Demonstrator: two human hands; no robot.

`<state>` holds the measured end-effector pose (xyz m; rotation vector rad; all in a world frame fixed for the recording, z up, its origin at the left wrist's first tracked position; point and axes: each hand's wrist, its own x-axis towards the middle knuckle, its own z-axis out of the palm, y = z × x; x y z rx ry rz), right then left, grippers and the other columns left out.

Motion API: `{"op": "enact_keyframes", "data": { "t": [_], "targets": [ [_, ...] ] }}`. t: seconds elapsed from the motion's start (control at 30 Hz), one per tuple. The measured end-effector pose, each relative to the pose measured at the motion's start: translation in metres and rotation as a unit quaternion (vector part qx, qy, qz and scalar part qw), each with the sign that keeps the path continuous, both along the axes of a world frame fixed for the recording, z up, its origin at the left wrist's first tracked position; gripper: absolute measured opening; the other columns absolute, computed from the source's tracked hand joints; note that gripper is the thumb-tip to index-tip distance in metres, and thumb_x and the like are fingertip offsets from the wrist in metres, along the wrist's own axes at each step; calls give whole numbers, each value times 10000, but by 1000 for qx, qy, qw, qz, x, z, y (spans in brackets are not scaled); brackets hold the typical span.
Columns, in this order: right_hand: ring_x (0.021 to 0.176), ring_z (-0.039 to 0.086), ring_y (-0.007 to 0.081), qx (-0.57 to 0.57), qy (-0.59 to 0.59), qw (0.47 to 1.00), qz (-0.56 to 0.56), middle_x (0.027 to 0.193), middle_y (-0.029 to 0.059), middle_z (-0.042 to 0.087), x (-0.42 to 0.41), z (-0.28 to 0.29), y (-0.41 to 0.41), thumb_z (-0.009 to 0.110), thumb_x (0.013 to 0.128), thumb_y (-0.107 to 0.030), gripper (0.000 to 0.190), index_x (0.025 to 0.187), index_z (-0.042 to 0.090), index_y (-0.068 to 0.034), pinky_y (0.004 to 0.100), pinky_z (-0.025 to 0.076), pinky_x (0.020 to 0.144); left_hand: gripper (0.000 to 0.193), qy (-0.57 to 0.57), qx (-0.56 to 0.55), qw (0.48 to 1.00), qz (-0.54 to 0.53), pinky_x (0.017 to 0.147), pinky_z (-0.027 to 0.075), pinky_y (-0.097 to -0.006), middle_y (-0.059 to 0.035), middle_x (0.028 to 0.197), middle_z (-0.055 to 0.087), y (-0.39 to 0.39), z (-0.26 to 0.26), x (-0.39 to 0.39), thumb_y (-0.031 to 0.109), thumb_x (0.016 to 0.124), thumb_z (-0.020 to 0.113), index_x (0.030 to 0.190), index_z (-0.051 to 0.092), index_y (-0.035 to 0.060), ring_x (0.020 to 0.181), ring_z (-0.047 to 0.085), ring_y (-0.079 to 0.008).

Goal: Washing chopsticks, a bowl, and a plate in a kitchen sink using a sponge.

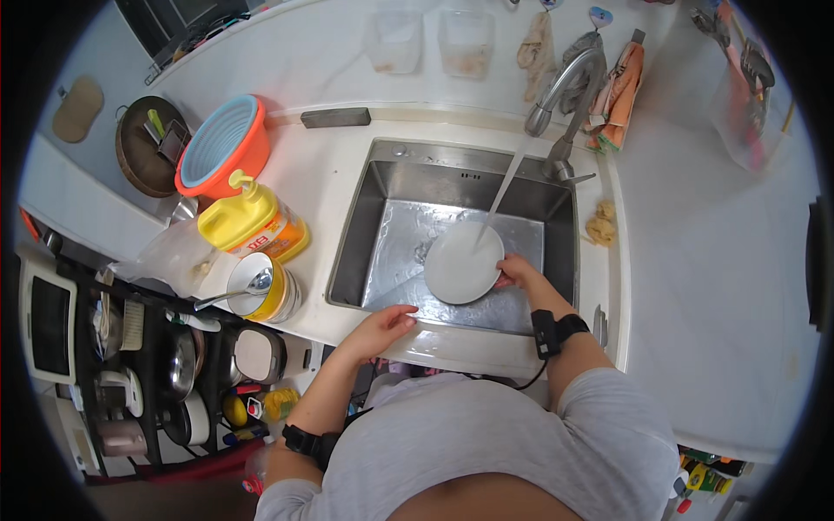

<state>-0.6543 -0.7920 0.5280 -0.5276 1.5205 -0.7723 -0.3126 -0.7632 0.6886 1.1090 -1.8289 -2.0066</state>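
Observation:
My right hand (pixel 515 271) grips the right rim of a white plate (pixel 460 267), which is held inside a stainless steel sink (pixel 391 260). Water (pixel 507 185) runs from the curved metal faucet (pixel 573 91) onto the plate's face. Over the sink's front left edge hovers my left hand (pixel 384 329), its fingers apart and nothing in them. The fingers of my right hand are partly hidden behind the plate.
Left of the sink stand stacked bowls (pixel 264 290) with a metal spoon (pixel 257 283) on top, a yellow pump bottle (pixel 260 221) and a blue strainer in an orange basin (pixel 225 146). A steel-wool-like scrubber (pixel 601 229) lies right of the sink. Cloths (pixel 619 98) hang behind the faucet.

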Motion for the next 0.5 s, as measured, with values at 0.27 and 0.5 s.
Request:
{"op": "enact_keyframes", "data": {
  "t": [0.27,0.5],
  "targets": [
    [956,495,318,-166,427,889,10,999,157,534,32,-5,-63,559,689,-229,466,1064,435,17,466,363,826,369,-67,53,992,89,801,380,-256,-81,1003,530,27,1,26,233,824,482,1127,429,30,917,490,-141],
    [993,468,297,-86,47,995,-3,1086,168,475,31,36,-52,548,718,-246,376,1045,488,-71,395,376,831,360,-104,-31,994,22,798,383,-252,-80,1002,531,21,-8,9,216,816,495,1119,438,31,941,485,-137]
  ]
}}
